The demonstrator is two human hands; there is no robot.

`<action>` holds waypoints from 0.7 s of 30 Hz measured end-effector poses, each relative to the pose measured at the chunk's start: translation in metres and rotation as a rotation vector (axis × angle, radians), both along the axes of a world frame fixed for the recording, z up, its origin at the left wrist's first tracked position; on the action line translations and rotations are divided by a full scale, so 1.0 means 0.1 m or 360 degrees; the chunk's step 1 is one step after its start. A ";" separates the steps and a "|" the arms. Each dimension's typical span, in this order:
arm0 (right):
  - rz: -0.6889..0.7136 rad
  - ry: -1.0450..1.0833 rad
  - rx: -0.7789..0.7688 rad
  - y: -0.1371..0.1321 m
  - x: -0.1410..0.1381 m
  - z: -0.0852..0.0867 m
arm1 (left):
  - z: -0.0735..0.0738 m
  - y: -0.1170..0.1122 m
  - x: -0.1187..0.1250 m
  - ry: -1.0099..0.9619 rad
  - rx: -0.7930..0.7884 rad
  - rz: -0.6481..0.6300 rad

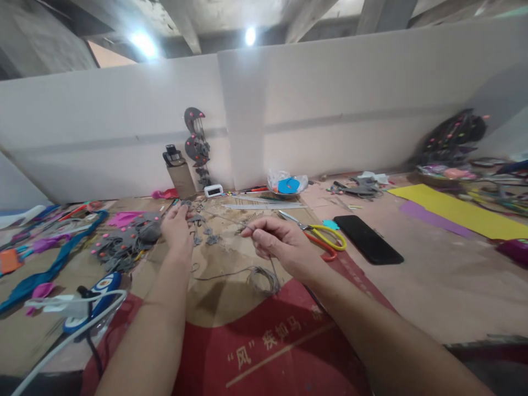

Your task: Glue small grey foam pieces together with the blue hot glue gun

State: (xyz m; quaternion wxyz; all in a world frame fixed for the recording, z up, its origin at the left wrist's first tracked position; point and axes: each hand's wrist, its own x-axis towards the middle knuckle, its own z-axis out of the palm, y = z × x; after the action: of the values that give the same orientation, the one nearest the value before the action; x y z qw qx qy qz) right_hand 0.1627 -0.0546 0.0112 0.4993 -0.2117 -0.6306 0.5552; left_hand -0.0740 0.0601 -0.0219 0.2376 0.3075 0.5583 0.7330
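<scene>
A thin grey cord (226,218) runs taut between my two hands above the cardboard. My right hand (280,242) is closed in a pinch on the cord, and a length of it hangs down toward a loose coil (264,281). Further left and back, my left hand (176,224) is closed near the cord's other end, beside small grey cut-out pieces (197,221). More grey cut-outs (212,237) lie just right of it. What exactly sits between the left fingertips is too small to make out.
Scissors (325,236) and a black phone (367,239) lie right of my right hand. Behind stand a bottle (180,175) and a plastic-lined bowl (287,184). A grey pile with pink dots (132,239) and a white cable (78,335) lie left.
</scene>
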 end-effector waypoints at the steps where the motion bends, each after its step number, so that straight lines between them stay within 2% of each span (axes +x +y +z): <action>1: -0.0018 -0.0003 0.0052 -0.04 0.01 0.03 | -0.02 0.01 0.00 -0.0091 0.0014 0.0001; 4: -0.0145 -0.0008 0.0291 -0.16 0.08 0.16 | -0.02 0.01 0.04 -0.0255 0.0063 -0.0031; 6: -0.0138 -0.0051 0.0574 -0.26 0.11 0.25 | 0.02 0.00 0.05 -0.0337 0.0072 -0.0082; 8: 0.0066 -0.0234 0.0943 -0.37 0.08 0.31 | 0.07 -0.02 0.04 -0.0428 0.0073 -0.0139; 10: 0.0383 -0.0490 0.1294 -0.46 0.00 0.29 | 0.13 -0.04 0.03 -0.0532 0.0096 -0.0165; 11: 0.0471 -0.0565 0.1423 -0.48 -0.04 0.27 | 0.16 -0.05 0.02 -0.0605 0.0123 -0.0197; 13: 0.0491 -0.0610 0.1475 -0.49 -0.09 0.20 | 0.19 -0.08 0.01 -0.0768 0.0202 -0.0298; 15: 0.0237 -0.0635 0.1242 -0.39 -0.06 0.15 | 0.21 -0.11 0.02 -0.0830 0.0242 -0.0363; 17: -0.0261 -0.0688 0.0943 -0.19 0.03 0.12 | 0.21 -0.13 0.06 -0.0813 0.0245 -0.0440; 19: -0.0812 -0.0971 0.0748 0.05 0.14 0.06 | 0.21 -0.15 0.12 -0.0755 0.0286 -0.0604; 21: -0.1131 -0.1445 0.0569 0.29 0.24 -0.07 | 0.20 -0.17 0.18 -0.0680 0.0278 -0.0692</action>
State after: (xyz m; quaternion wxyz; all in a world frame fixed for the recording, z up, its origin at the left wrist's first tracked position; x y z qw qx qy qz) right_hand 0.1865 -0.0255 0.0045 0.3628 -0.5380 -0.7550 0.0938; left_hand -0.0560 0.0433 -0.0021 0.4734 0.2781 0.3520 0.7581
